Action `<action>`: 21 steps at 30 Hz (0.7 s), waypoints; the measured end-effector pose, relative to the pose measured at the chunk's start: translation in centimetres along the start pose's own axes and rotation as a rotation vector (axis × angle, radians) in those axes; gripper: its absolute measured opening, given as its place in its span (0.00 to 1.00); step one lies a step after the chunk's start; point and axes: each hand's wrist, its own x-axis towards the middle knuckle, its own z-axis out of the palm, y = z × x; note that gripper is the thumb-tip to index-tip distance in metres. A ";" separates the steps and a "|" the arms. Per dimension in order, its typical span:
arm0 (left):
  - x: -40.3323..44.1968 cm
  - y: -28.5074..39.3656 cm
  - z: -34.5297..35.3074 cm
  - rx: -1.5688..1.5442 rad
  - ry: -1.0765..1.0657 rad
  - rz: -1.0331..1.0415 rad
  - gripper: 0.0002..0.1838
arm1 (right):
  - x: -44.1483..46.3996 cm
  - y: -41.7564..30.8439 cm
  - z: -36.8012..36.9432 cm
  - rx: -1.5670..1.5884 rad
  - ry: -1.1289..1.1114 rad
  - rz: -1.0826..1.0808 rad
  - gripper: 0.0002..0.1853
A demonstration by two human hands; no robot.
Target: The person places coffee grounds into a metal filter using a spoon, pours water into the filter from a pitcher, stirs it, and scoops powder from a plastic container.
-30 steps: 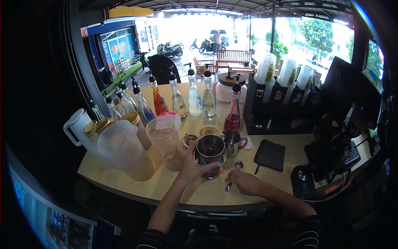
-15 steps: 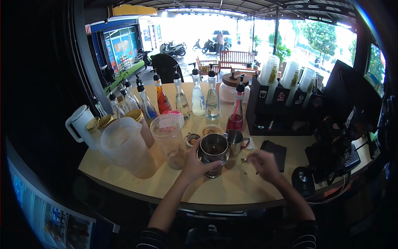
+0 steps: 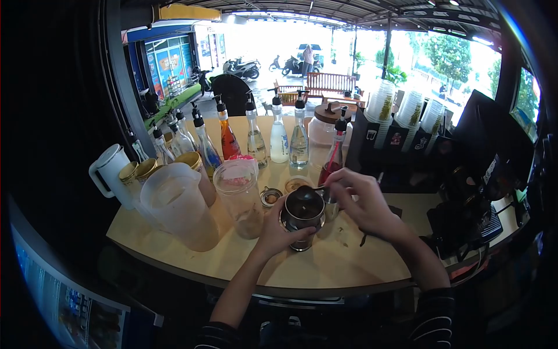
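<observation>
My right hand pinches the spoon in closed fingertips, its bowl at the mouth of the metal cup; my left hand, half curled, grips that cup near the counter's front edge. Half a second ago the spoon was right of it.

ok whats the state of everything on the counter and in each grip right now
metal cup: upright, open at the top
left grip: closed on the metal cup
spoon: bowl at the metal cup's mouth, load unclear
right grip: closed on the spoon's handle
large pitcher: upright, open-topped
orange bottle: upright, pump fitted
wide jar: upright, lid on
plastic cups: stacked
</observation>
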 end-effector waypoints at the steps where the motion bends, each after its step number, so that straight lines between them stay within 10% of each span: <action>1: 0.0 0.0 0.0 -0.006 -0.006 0.002 0.43 | 0.4 -0.2 0.6 -0.039 -0.031 -0.061 0.06; 21: 0.0 0.2 -0.1 0.010 -0.028 -0.021 0.44 | 0.9 0.0 0.3 -0.263 -0.273 -0.139 0.07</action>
